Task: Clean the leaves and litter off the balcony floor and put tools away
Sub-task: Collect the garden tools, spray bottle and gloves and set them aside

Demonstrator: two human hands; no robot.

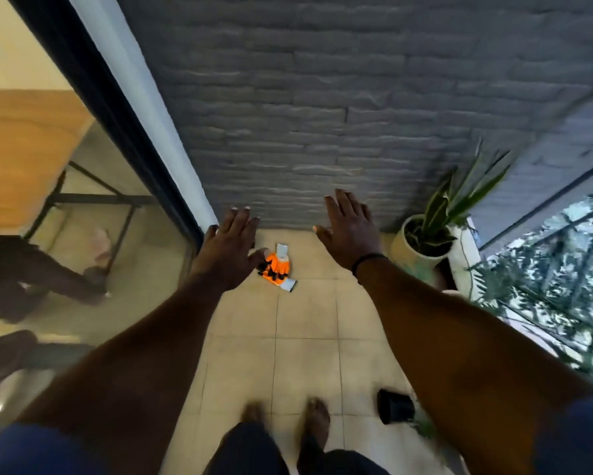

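One grey brick wall (322, 97) fills twelve o'clock, one glass door (82, 234) runs down nine o'clock. One tiled floor (305, 337) below. Two hands out, well apart, fingers straight, holding nothing: left hand (230, 248), right hand (351, 231). One potted plant (425, 241) at three o'clock. One black pot (395, 406) tipped over at five o'clock. One pair of orange gloves (277, 267) on the floor at centre, between the hands.

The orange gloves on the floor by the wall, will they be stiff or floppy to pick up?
Probably floppy: the orange gloves lie crumpled flat on the tiles. Likely light, being thin fabric. They shouldn't roll or slide much.
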